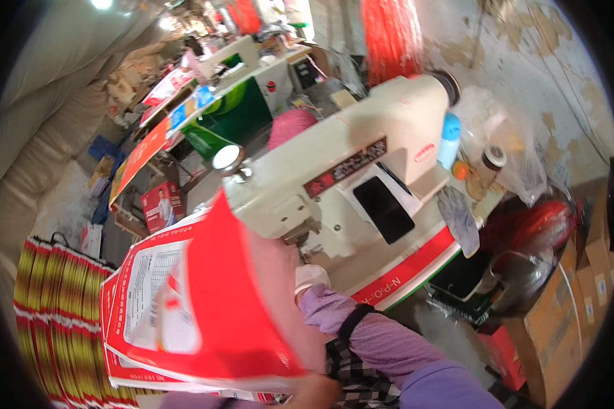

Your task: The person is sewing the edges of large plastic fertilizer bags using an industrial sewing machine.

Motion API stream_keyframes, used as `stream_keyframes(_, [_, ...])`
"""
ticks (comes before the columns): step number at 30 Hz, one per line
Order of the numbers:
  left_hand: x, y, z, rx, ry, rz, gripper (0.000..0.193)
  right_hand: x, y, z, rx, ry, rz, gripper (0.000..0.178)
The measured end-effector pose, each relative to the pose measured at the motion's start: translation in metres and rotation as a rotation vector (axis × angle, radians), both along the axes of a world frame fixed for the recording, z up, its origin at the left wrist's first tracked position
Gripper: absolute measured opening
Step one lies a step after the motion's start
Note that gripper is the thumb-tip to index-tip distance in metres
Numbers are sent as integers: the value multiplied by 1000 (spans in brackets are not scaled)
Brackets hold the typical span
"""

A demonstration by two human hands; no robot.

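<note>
A red and white printed sack point(232, 300), blurred, stands raised from a pile of similar sacks point(143, 293) to the left of the sewing machine point(348, 150). Its upper end reaches the machine's needle area, and a pale pink side faces right. At the lower edge my left hand point(317, 390), smeared by motion, is closed on the sack's bottom corner. My right hand point(312, 277), in a white glove, is by the needle area at the sack's right edge. The fingers of that hand are hidden.
A black phone point(383, 210) lies on the machine bed, with a grey glove point(459, 221) and a blue bottle point(449, 140) farther right. Bundled yellow-green and red strips point(54, 320) stand at left. Cardboard boxes point(552, 327) fill the right side. Red strands point(391, 41) hang behind.
</note>
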State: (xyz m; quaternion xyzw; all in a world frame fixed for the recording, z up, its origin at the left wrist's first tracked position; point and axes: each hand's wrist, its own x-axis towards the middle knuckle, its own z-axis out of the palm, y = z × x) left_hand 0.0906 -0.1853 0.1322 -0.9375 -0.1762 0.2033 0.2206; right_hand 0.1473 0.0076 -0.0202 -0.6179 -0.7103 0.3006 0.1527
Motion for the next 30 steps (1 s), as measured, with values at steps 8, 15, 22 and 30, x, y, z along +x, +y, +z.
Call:
stream_keyframes(8, [-49, 74, 73, -635, -419, 153, 35, 26, -67, 18, -92, 99, 83, 33])
stream_keyframes(15, [-75, 15, 25, -1383, -1185, 1330, 45, 33, -114, 21, -397, 1312, -253, 41])
stream_keyframes(22, [-40, 67, 30, -881, -687, 493, 20, 40, -185, 23, -1050, 1336, -204, 41])
stream_keyframes(30, [-15, -13, -16, -801, -430, 505, 29, 109, -222, 18, -600, 703, 337, 40])
